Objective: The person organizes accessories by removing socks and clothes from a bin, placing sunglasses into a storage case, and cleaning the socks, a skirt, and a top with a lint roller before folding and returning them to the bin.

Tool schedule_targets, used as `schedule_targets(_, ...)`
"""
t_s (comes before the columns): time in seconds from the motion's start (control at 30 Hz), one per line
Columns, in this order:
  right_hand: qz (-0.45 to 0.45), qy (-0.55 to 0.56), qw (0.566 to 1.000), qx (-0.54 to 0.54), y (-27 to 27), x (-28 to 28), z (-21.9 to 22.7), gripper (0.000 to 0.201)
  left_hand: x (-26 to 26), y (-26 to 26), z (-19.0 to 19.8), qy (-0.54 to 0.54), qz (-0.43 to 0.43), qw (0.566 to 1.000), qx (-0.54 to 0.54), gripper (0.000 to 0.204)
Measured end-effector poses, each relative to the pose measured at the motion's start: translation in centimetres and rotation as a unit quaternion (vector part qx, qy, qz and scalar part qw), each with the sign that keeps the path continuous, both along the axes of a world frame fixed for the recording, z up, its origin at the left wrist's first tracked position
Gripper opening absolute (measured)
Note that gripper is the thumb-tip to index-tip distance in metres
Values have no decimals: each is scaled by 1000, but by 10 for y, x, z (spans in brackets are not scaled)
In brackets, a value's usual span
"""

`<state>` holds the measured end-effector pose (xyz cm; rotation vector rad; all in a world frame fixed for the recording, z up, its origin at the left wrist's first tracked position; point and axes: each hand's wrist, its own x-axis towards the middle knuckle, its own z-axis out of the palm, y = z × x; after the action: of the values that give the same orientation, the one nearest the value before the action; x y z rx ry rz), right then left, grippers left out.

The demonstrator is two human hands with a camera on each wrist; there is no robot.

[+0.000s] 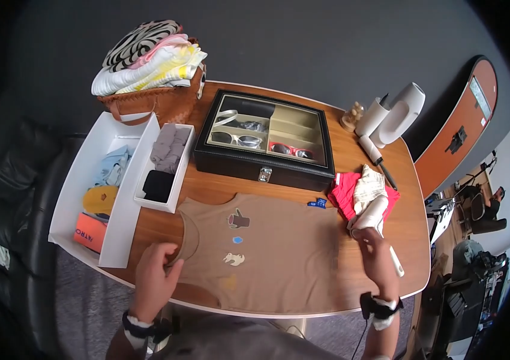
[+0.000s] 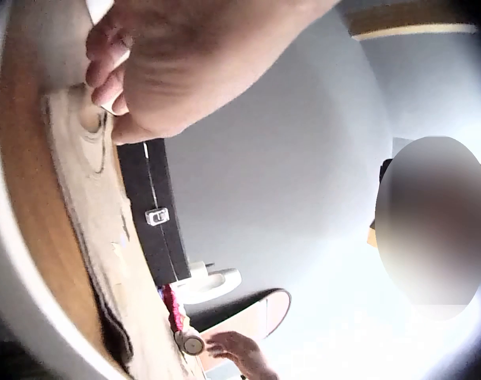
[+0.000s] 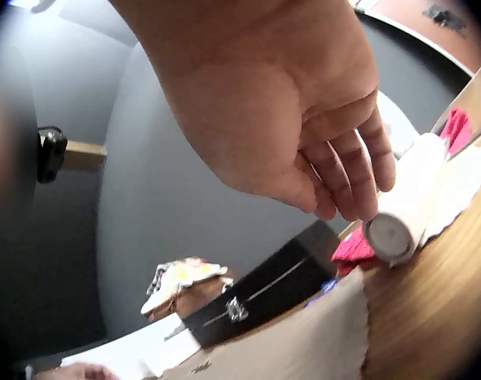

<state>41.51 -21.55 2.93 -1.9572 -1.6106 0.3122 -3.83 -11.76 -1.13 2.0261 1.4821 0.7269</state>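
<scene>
A brown sleeveless top [image 1: 285, 252] with several small animal and leaf-like patches lies spread out, its neckline toward the left. My left hand [image 1: 158, 279] is at that neckline, thumb and fingers apart; in the left wrist view its fingertips hang close over the collar [image 2: 94, 150]. On the right, my right hand [image 1: 378, 258] hovers by a white lint roller [image 3: 395, 236], fingers loosely bent and fingertips right at its round end. The roller leans on folded red cloth [image 1: 344, 192] and cream patterned cloth [image 1: 368, 187]. A white handle [image 1: 396, 261] shows beside the right wrist.
Behind the top stands a black glasses case [image 1: 264, 174] with a clear lid. White boxes [image 1: 126, 222] [image 1: 174, 201] of folded clothes are at left, a brown basket [image 1: 147, 102] of cloths behind them. A black-and-white brush [image 1: 378, 162] and white bottle-like items [image 1: 402, 114] stand back right.
</scene>
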Motion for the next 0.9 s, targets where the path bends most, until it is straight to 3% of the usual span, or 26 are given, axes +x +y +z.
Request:
schedule_targets(0.03, 26, -77, 996, -41, 17, -17, 10, 16, 4, 11, 4, -2, -43, 999, 7, 33)
schedule_targets(0.07, 91, -147, 985, -17, 35, -6, -11, 22, 12, 24, 8, 11, -69, 996, 47, 32)
schedule_targets(0.13, 114, -234, 965, 22, 65, -1, -36, 24, 31, 53, 7, 41, -122, 983, 130, 32)
schedule_targets(0.23, 122, -335, 933, 39, 95, 9, -59, 20, 50, 94, -26, 160, -86, 962, 205, 29)
schedule_targets(0.33, 101, -370, 924, -5, 105, 11, -64, 17, 62, 111, -30, 292, -78, 948, 98, 26)
schedule_targets(0.43, 102, -381, 919, -9, 98, 18, -69, 15, 62, 115, -43, 306, -44, 948, 78, 23)
schedule_targets(0.53, 93, -222, 970, -33, 85, 10, -31, 23, 62, 109, -28, 294, -52, 951, 79, 20)
schedule_targets(0.63, 27, 18, 999, 6, 80, 13, -5, 13, 66, 103, 5, 239, -27, 967, 81, 17)
schedule_targets(0.67, 3, 97, 995, 20, 78, 15, 3, 9, 66, 105, 15, 206, -27, 971, 114, 16)
schedule_targets(0.73, -18, 150, 983, 108, 77, 19, 17, 7, 62, 114, 36, 137, -26, 974, 177, 14)
schedule_targets(0.83, 19, 271, 932, 239, 73, 18, 52, 5, 60, 119, 78, 30, 0, 979, 202, 14)
schedule_targets(0.9, 21, 266, 919, 289, 61, 12, 79, 6, 57, 114, 101, -38, 15, 977, 211, 15)
